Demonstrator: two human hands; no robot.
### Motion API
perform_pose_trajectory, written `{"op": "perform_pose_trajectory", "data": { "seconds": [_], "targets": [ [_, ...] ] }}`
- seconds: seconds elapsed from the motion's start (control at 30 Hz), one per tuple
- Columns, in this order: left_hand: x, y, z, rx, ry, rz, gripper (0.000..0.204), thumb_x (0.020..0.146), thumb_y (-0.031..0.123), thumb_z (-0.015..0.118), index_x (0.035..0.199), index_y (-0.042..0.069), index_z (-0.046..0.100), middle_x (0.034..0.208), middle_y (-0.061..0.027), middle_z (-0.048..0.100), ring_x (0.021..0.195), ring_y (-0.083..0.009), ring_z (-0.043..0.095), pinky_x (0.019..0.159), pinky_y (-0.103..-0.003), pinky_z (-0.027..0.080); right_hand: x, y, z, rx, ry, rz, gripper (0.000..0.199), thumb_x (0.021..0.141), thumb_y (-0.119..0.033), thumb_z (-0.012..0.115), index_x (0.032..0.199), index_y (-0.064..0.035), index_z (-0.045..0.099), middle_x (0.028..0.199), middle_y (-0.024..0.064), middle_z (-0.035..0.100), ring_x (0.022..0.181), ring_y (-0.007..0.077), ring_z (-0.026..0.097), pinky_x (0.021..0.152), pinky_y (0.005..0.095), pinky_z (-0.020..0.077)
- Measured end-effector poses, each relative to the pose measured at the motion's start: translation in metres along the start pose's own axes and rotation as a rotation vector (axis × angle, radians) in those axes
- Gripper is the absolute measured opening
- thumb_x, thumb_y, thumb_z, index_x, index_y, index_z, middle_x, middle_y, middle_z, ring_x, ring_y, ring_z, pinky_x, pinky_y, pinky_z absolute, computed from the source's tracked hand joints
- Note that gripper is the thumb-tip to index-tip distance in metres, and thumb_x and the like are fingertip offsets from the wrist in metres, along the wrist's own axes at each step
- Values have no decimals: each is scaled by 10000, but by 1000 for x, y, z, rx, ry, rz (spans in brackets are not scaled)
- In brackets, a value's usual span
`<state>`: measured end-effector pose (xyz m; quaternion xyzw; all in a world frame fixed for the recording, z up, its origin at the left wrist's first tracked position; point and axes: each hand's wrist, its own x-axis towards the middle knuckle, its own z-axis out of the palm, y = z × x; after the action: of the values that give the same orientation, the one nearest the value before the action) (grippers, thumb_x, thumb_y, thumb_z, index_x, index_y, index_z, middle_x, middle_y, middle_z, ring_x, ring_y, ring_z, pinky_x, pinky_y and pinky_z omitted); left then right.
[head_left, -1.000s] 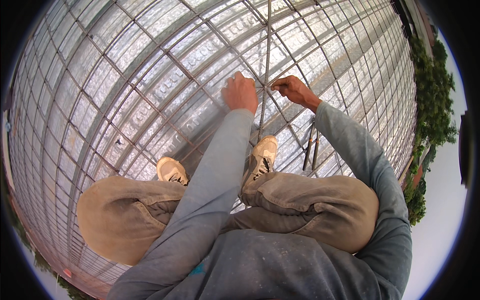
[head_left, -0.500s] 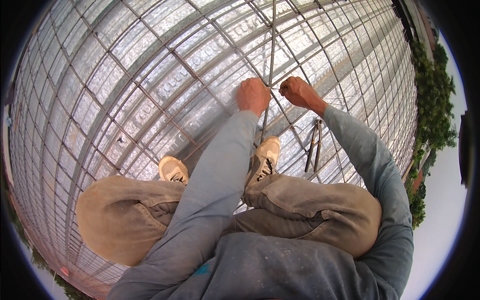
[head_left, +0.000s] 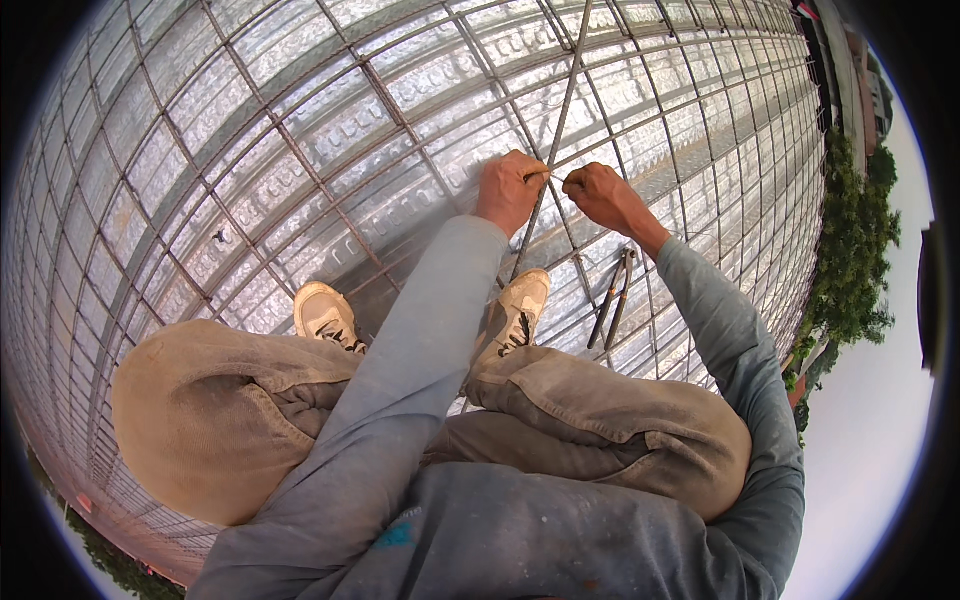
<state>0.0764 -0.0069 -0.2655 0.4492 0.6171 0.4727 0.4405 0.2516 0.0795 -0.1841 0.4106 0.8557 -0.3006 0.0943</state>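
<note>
My left hand (head_left: 510,192) is closed in a pinch beside a slanting steel bar (head_left: 568,92), its fingertips at a crossing of the rebar mesh (head_left: 385,95). Just right of that bar, my right hand (head_left: 606,200) is closed too, fingers curled in. A short pale length of thin wire (head_left: 557,177) spans the small gap between the two hands; its ends are hidden in the fingers. Below my right hand, a pair of pincers (head_left: 610,300) with dark handles lies on the mesh, touched by neither hand.
Ribbed, shiny metal decking (head_left: 330,140) lies under the mesh. My shoes (head_left: 328,315) stand on it between my bent knees. Green trees (head_left: 855,240) rise beyond the right edge. A small dark scrap (head_left: 221,237) lies at the left.
The view has shifted and turned slightly, moving the mesh, shoes and pincers in the picture. My left fingertips now show in a pinch; both hands remain close together at the crossing.
</note>
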Motion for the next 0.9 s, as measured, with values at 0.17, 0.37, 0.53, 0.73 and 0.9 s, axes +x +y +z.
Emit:
{"op": "perform_pose_trajectory", "data": {
  "seconds": [0.17, 0.37, 0.53, 0.73, 0.9],
  "targets": [
    [-14, 4, 15, 73, 131, 76, 105, 890, 65, 743, 979, 75, 797, 999, -102, 752, 925, -354, 741, 808, -437, 603, 0, -14, 2, -201, -12, -121, 206, 922, -128, 662, 769, 10, 662, 737, 237, 654, 735, 439, 683, 702, 521, 561],
    [-20, 9, 14, 279, 167, 197, 94, 848, 67, 761, 935, 99, 756, 903, -50, 677, 926, -285, 702, 806, -457, 540, 24, -56, -23, -386, -91, -136, 161, 908, -133, 669, 815, -14, 725, 763, 228, 709, 734, 423, 712, 679, 498, 581],
    [-19, 17, 19, 289, 180, 109, 89, 866, 117, 791, 955, 109, 785, 942, -31, 708, 955, -264, 704, 842, -446, 503, 49, -39, -38, -495, -28, -424, 86, 877, -101, 686, 854, -55, 755, 723, 172, 697, 719, 384, 737, 648, 467, 580],
    [-19, 15, 20, 244, 193, 34, 100, 881, 163, 816, 959, 101, 821, 981, -34, 755, 919, -292, 722, 843, -443, 531, 57, -16, -36, -418, -73, -118, 129, 913, -191, 746, 872, -72, 775, 790, 187, 734, 753, 382, 747, 682, 472, 591],
    [-16, 12, 26, 189, 188, 98, 50, 914, 140, 761, 929, 123, 806, 944, -1, 735, 916, -249, 708, 818, -440, 507, 6, 42, 22, -170, 87, -151, 295, 990, -252, 718, 878, 16, 765, 722, 197, 717, 652, 371, 707, 655, 487, 576]
  ]
}}
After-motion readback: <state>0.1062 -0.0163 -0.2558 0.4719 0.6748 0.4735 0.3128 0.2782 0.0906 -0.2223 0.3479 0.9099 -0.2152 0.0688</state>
